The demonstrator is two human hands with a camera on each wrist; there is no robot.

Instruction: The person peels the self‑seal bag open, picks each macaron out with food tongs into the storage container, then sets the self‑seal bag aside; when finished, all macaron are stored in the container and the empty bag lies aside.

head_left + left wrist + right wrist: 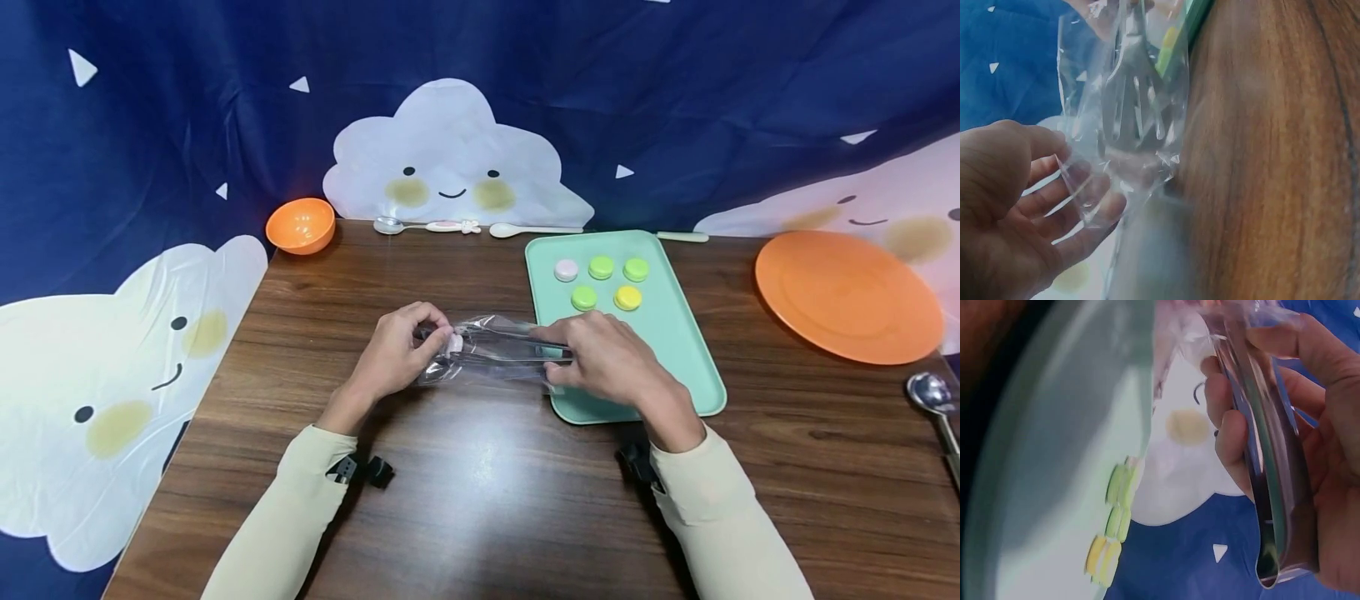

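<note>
A clear plastic bag (487, 354) with metal tongs (517, 346) inside is held just above the wooden table (487, 500), between both hands. My left hand (397, 350) pinches the bag's left end, where the slotted tong head (1132, 119) shows through the film near the left hand's fingers (1066, 212). My right hand (600, 358) grips the tongs' handle (1266, 456) through the bag, over the near left corner of a mint tray (675, 350). On the tray's far end lie one pink macaron (566, 269), three green ones (600, 267) and a yellow one (627, 297).
An orange bowl (301, 225) sits at the far left corner. Two spoons (427, 226) (532, 229) lie along the back edge. An orange plate (847, 296) is at the right, with a metal spoon (933, 396) near it. A blue cloud-print curtain backs the table.
</note>
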